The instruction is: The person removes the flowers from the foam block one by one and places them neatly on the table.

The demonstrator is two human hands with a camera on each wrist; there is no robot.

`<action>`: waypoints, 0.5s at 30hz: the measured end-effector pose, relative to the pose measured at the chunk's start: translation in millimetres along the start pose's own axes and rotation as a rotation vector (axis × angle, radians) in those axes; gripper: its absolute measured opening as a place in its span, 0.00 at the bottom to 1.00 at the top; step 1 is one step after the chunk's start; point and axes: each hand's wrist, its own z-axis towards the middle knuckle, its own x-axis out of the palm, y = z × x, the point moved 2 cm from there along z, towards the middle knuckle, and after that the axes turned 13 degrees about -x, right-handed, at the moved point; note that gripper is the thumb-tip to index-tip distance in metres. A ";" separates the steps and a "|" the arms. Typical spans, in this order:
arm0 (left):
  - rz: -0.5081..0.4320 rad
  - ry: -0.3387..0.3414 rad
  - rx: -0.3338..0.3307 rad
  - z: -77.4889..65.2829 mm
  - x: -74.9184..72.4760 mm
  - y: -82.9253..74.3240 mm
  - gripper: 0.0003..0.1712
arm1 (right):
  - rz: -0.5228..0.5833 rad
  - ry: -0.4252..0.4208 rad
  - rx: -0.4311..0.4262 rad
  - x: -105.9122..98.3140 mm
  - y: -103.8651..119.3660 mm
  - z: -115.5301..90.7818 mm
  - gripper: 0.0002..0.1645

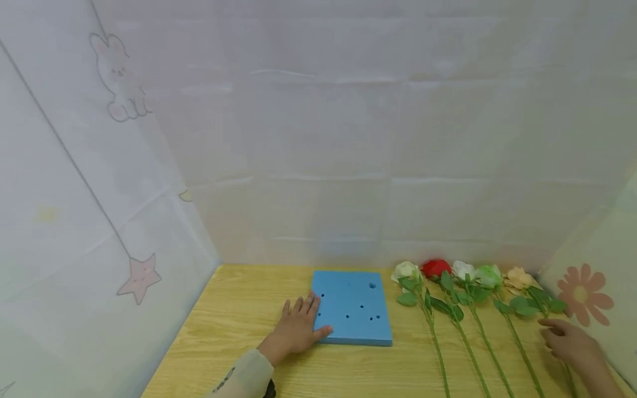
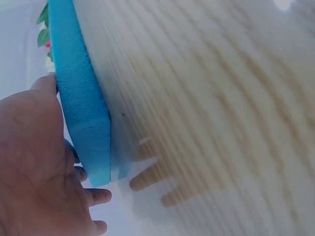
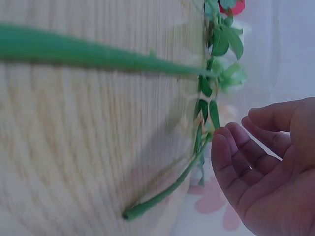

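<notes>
A blue foam board (image 1: 338,287) with several small holes lies flat on the wooden table. Along its left side rests my left hand (image 1: 297,329), fingers spread and straight, with the thumb over the front left corner. The left wrist view shows the thick edge of the board (image 2: 81,93) beside the palm. At the far right, my right hand (image 1: 572,345) hovers over the stem of a peach artificial rose (image 1: 518,278), its fingers loosely curved and holding nothing. In the right wrist view the fingertips are close by the leafy upper part of that green stem (image 3: 167,191).
Left of the peach rose lie a pale green rose (image 1: 489,276), a white rose (image 1: 464,270), a red rose (image 1: 436,268) and a cream rose (image 1: 406,271), stems toward me. Patterned cloth (image 1: 318,138) encloses the table (image 1: 239,298) at the back and sides.
</notes>
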 end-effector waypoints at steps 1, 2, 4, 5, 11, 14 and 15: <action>-0.008 0.002 0.000 0.0 -1.4 -1.2 0.55 | 0.000 0.006 -0.019 1.5 3.2 0.5 0.37; -0.019 0.005 0.003 -0.2 -3.3 -2.7 0.55 | 0.000 0.007 -0.035 3.1 6.4 0.9 0.37; -0.039 0.014 0.001 -0.4 -6.6 -5.6 0.54 | -0.011 0.009 -0.062 6.4 12.8 2.1 0.37; -0.048 0.016 -0.001 -0.4 -8.2 -6.8 0.54 | -0.016 0.009 -0.074 8.3 15.8 2.9 0.36; -0.087 0.051 -0.022 1.7 -13.5 -12.5 0.54 | -0.099 0.008 -0.125 16.6 39.1 4.4 0.34; -0.111 0.050 -0.028 2.4 -15.2 -12.9 0.54 | -0.112 -0.004 -0.166 22.1 54.1 5.1 0.33; -0.119 0.042 -0.027 2.4 -15.4 -12.5 0.54 | -0.116 -0.012 -0.180 24.3 59.5 5.4 0.33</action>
